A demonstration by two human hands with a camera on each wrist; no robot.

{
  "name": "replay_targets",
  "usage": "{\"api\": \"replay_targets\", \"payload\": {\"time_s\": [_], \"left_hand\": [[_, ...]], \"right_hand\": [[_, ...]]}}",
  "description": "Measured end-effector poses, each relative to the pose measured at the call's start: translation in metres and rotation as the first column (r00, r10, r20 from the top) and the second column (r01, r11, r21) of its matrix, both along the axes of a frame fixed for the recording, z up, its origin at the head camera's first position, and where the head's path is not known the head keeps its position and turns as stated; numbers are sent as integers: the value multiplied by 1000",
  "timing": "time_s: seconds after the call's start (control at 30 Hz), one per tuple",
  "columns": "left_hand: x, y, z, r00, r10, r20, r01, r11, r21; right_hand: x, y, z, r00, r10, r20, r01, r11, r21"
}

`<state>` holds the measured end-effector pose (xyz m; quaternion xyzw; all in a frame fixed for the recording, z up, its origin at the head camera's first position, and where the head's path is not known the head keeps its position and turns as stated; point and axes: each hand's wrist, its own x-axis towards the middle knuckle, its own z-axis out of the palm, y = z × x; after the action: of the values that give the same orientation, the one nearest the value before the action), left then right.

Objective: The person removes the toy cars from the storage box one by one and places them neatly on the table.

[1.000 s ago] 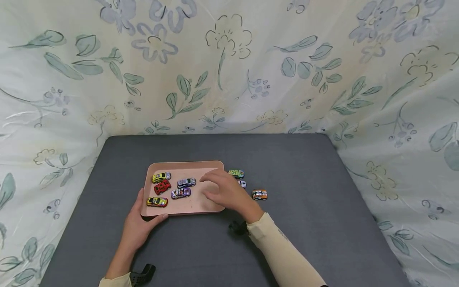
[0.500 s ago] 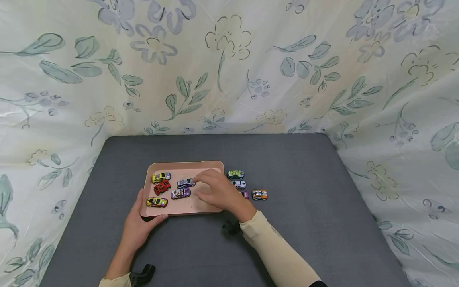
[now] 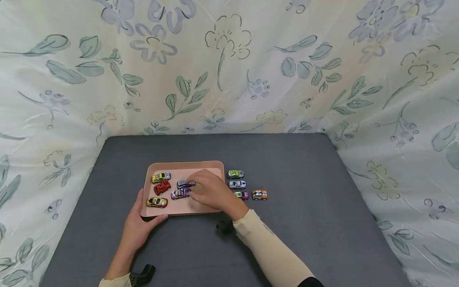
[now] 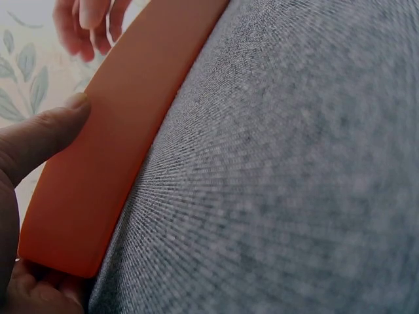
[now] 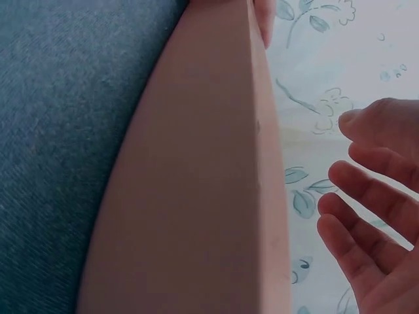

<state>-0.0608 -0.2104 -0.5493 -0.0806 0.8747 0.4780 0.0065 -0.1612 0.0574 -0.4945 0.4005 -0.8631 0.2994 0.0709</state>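
Observation:
My left hand (image 3: 138, 223) grips the near left corner of a pink tray (image 3: 172, 209). In the left wrist view its thumb (image 4: 55, 131) presses the tray's front wall while other fingers curl round the corner. Over the middle of the tray is my right hand (image 3: 209, 191), its fingertips at the right end of a silver-blue toy car (image 3: 182, 183). A purple-white toy car (image 3: 179, 193) lies just in front of that one. In the right wrist view the fingers (image 5: 366, 190) are loosely bent, thumb apart, nothing between them.
Further left in the tray are a yellow toy car (image 3: 161, 177), a red one (image 3: 162, 187) and a yellow-black one (image 3: 157, 202). Beside the tray, on the grey table (image 3: 294, 239), stand green (image 3: 235, 174), white (image 3: 237, 184), purple (image 3: 242, 195) and orange (image 3: 259, 194) toy cars.
My right hand has moved left across the tray to the silver-blue car, uncovering the white and purple cars on the table. The left hand and the tray have stayed put.

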Motion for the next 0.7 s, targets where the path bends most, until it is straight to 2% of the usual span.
{"api": "replay_targets", "payload": {"time_s": [0.2, 0.7], "left_hand": [[1, 1, -2, 1000, 1, -1, -1, 1000, 8], [-1, -2, 0, 1000, -4, 1, 4, 1000, 13]], "right_hand": [[-2, -4, -7, 1000, 8, 6, -9, 1000, 9], [-4, -22, -7, 1000, -2, 23, 1, 998, 62]]}}
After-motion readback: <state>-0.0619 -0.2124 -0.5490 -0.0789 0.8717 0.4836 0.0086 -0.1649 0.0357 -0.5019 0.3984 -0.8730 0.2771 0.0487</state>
